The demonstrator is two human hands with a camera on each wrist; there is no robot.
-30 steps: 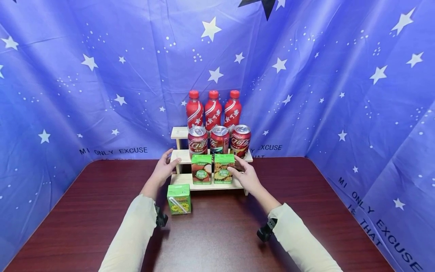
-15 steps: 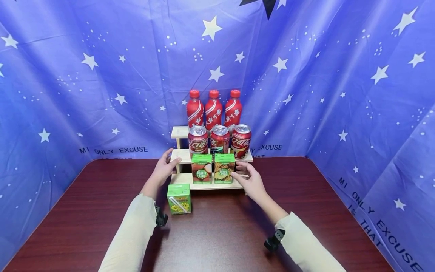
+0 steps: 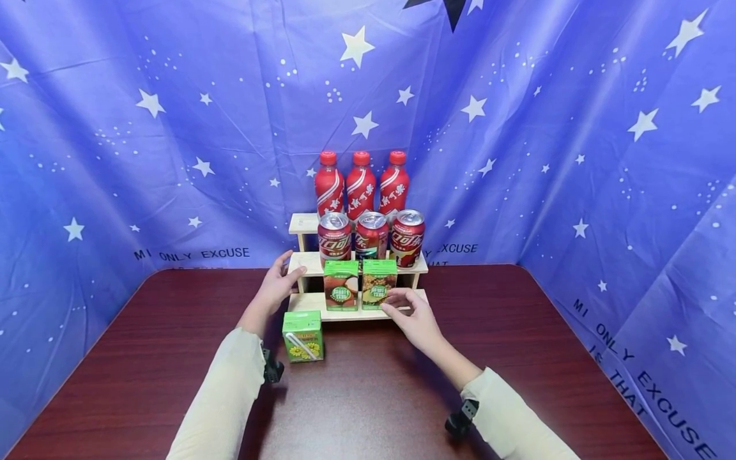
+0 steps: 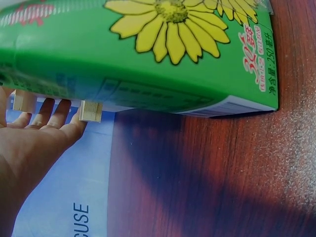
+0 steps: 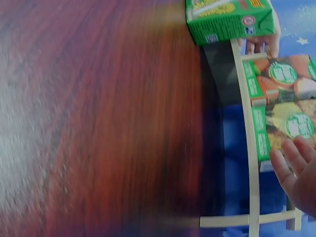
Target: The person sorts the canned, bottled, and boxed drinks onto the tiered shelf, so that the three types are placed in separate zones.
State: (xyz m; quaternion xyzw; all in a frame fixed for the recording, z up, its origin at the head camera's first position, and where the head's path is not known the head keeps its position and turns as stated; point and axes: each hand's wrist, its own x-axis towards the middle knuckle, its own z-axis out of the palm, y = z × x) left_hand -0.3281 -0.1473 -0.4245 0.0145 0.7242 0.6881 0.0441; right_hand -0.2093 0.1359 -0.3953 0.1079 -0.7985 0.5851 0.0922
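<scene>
A three-tier wooden display rack [image 3: 301, 305] stands on the table. My left hand [image 3: 277, 285] grips the left end of its middle shelf, thumb in front and fingers behind. On the bottom shelf stand two upright green-topped juice boxes: the left juice box [image 3: 341, 287] and the right juice box [image 3: 376, 278]. My right hand [image 3: 418, 321] is beside the right juice box, fingertips right at its lower right edge and fingers loosely bent. In the right wrist view those fingers [image 5: 295, 157] overlap the box's front. A green drink box [image 3: 305, 342] with yellow flowers and a straw stands on the table before the rack's left end.
Three red cans [image 3: 335, 239] stand on the middle shelf. Behind them, three red-capped bottles [image 3: 360, 185] line the top shelf. The dark red wooden table [image 3: 368, 396] extends in front, and a blue star-patterned curtain [image 3: 230, 128] hangs behind and at both sides.
My right hand has come away from the right juice box's upper side and moved down to its lower right edge. The left hand and the drinks look unmoved.
</scene>
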